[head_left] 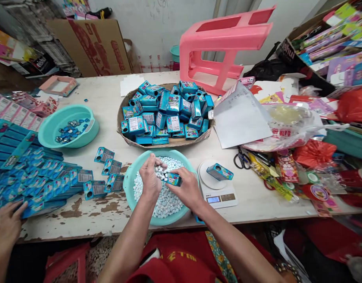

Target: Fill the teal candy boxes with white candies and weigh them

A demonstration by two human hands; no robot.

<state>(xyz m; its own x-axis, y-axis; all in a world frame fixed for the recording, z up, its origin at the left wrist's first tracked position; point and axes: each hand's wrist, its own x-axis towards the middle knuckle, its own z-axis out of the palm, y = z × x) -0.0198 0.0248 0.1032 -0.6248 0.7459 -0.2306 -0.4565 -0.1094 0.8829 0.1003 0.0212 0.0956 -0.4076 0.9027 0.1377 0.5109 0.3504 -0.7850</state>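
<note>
Over a turquoise basin full of small pale candies, my left hand is cupped with several candies in its fingers. My right hand grips a small blue candy tin, its opening turned toward the left hand's candies. Right of the basin, another blue tin lies on a white digital scale; the display digits are too small to read. Left of the basin stand several loose blue tins. Behind it, a cut-down cardboard box is heaped with blue tins.
At the left, another person's hand touches rows of blue tins. A second turquoise basin holds small shiny lids. A pink stool lies tipped at the back; scissors, papers and packets crowd the right.
</note>
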